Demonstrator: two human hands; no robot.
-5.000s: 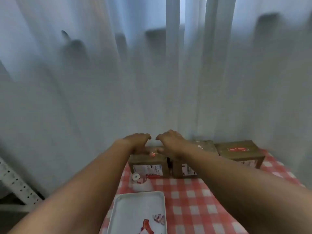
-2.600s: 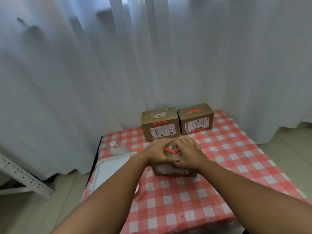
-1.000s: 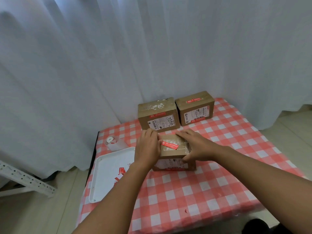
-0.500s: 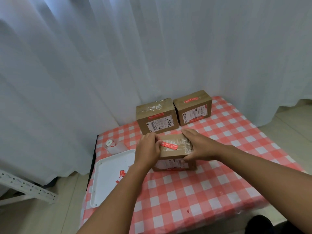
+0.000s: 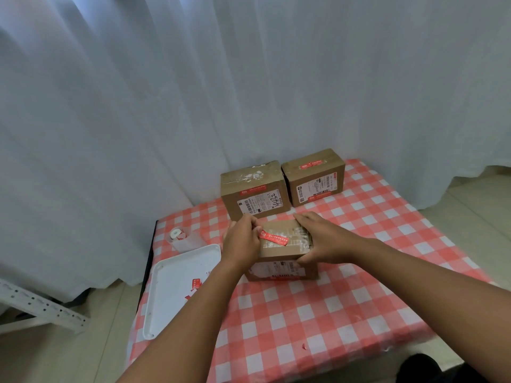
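A small brown cardboard box (image 5: 279,255) sits in the middle of the red-and-white checked table (image 5: 318,313). Clear tape and a red sticker (image 5: 273,238) run across its top, and a white shipping label is on its near side. My left hand (image 5: 242,240) is at the box's left top edge, fingertips pinching the sticker's left end. My right hand (image 5: 322,239) holds the box's right side, fingers lying over the top and thumb hooked round the near right corner.
Two more taped boxes stand at the back, one in the middle (image 5: 254,189), one to the right (image 5: 313,176). A white tray (image 5: 171,294) with red sticker scraps lies at the left, a sticker roll (image 5: 177,234) behind it. White curtains hang close behind. A metal rail (image 5: 41,308) lies on the floor, left.
The box came from the left of the back row to the table's middle, carried in both hands. In the last half second my left fingertips closed on the sticker's end.
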